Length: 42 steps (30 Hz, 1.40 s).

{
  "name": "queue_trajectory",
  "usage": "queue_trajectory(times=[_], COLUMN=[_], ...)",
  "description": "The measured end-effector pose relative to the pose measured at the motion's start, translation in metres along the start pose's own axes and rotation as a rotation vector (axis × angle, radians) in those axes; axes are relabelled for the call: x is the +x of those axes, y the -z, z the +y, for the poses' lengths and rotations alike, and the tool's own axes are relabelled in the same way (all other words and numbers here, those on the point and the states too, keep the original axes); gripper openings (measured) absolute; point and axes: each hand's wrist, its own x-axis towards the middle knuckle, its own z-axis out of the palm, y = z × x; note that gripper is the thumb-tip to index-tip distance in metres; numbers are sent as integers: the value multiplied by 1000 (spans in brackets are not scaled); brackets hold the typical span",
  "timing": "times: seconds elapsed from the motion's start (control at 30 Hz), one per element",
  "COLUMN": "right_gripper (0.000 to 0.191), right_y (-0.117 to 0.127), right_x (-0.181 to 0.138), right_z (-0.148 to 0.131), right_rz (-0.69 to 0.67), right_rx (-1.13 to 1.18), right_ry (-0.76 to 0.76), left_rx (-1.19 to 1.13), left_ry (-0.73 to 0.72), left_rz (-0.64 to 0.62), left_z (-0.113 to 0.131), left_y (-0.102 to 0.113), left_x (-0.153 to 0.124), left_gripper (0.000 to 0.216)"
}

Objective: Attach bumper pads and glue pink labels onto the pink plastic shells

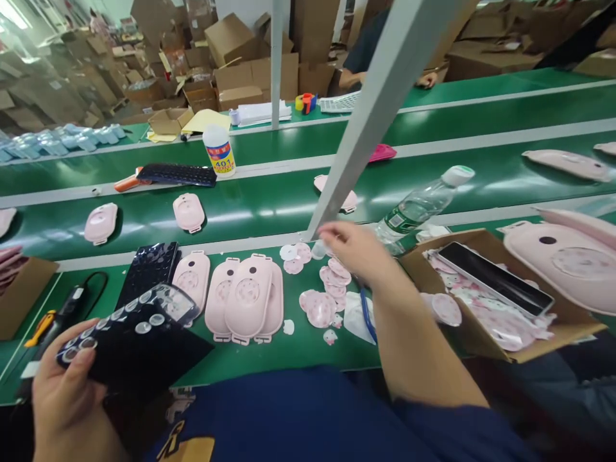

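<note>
At the lower left, my left hand (pixel 72 378) grips a black sheet (pixel 139 356) dotted with round, clear-looking stickers along its upper part. My right hand (pixel 353 250) reaches over the bench beside the grey post, fingers curled together and a little blurred; what they hold, if anything, is hidden. Just below those fingertips is a small whitish cap-like piece (pixel 318 249). Round pink printed discs (pixel 321 309) lie in loose piles near my right forearm. Several pale pink oval covers (pixel 249 298) rest between my hands, partly overlapping. Another black dotted sheet (pixel 147 269) lies behind the held one.
A slanting grey post (pixel 370 109) rises from the bench. A clear bottle (pixel 418 202) leans behind my right arm. At right, a cardboard box (pixel 520 350) holds printed pieces and a phone (pixel 495 277). Pink covers (pixel 188 212) lie on the green belt. A glue bottle (pixel 220 153) stands beyond.
</note>
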Motion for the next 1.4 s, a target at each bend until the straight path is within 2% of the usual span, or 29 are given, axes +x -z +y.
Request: queue_trajectory(times=[0.07, 0.13, 0.23, 0.3, 0.43, 0.67, 0.9, 1.03, 1.2, 1.3, 1.4], right_gripper=[30, 27, 34, 38, 37, 28, 48, 46, 23, 24, 30], right_y=[-34, -70, -111, -126, -137, -133, -129, -128, -134, -143, -153], right_x=[-32, -48, -50, -45, -41, -50, -43, -8, 82, 134, 165], right_z=[-14, -24, -30, -31, -33, -38, -44, -55, -79, -86, -87], right_rz=[-315, -478, -572, -594, -544, -473, -436, -355, -122, -20, 20], right_rx=[68, 127, 241, 299, 361, 566, 803, 896, 910, 838, 755], right_ry=[68, 22, -118, -177, -243, -317, -301, -276, -304, -359, -383], left_rx=[-105, -176, -206, -218, -248, -301, -336, -364, -363, -340, -317], left_ry=[75, 101, 88, 109, 144, 165, 167, 155, 150, 127, 139], left_rz=[52, 76, 75, 74, 100, 119, 113, 38, -8, 5, 49], left_z=[-13, -20, -27, -32, -41, -41, -49, -52, -46, -37, -31], left_y=[-6, -9, -5, 2, 13, 20, 20, 20, 20, 23, 26], left_x=[7, 12, 17, 18, 18, 15, 19, 17, 9, 4, 1], left_gripper=[50, 51, 50, 49, 47, 46, 52, 49, 46, 45, 48])
